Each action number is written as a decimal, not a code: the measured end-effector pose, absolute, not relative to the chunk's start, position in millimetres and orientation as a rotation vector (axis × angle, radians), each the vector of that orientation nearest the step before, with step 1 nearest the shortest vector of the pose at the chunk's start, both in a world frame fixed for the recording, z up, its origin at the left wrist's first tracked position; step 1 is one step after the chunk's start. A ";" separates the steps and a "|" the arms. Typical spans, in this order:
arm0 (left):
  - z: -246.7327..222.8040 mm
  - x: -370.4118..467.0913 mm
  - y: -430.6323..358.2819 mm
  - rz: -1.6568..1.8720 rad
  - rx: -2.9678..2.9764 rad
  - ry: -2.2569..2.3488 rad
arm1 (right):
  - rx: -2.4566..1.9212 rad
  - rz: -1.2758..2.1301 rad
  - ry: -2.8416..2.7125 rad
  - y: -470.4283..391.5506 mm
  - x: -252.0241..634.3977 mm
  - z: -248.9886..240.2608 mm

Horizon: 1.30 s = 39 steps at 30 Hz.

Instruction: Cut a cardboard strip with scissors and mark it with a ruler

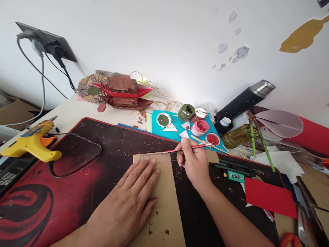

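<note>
My left hand point(131, 197) lies flat, fingers stretched, on a brown cardboard piece point(167, 202). Its fingertips press along a clear ruler point(161, 158) laid across the cardboard's far end. In my right hand point(195, 164) a red pencil point(169, 150) is pinched between thumb and fingers, its tip pointing left near the ruler's far edge. A narrow cardboard strip point(212, 157) shows to the right of that hand; how it joins the piece under the ruler is hidden. Dark flecks dot the cardboard near my left wrist.
A yellow glue gun point(33, 142) with a looping cord stands left on the black-red mat point(74, 206). Behind are model boats point(123, 91), open paint jars point(200, 127) and a black thermos point(241, 99). Red paper point(269, 197) and a utility knife point(233, 167) lie right.
</note>
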<state>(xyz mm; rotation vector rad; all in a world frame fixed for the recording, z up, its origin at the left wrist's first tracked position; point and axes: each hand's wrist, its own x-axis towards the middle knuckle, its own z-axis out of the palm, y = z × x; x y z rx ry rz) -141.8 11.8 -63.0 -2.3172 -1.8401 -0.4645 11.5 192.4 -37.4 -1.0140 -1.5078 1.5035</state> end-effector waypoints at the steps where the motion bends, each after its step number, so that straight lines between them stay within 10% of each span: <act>1: -62.8 -141.8 11.6 -0.460 -2.316 -1.840 | -1.010 1.501 -1.517 192.3 11.4 -37.7; 39: -63.6 -142.4 11.4 -0.454 -2.319 -1.808 | -0.995 1.433 -1.633 190.9 11.8 -37.6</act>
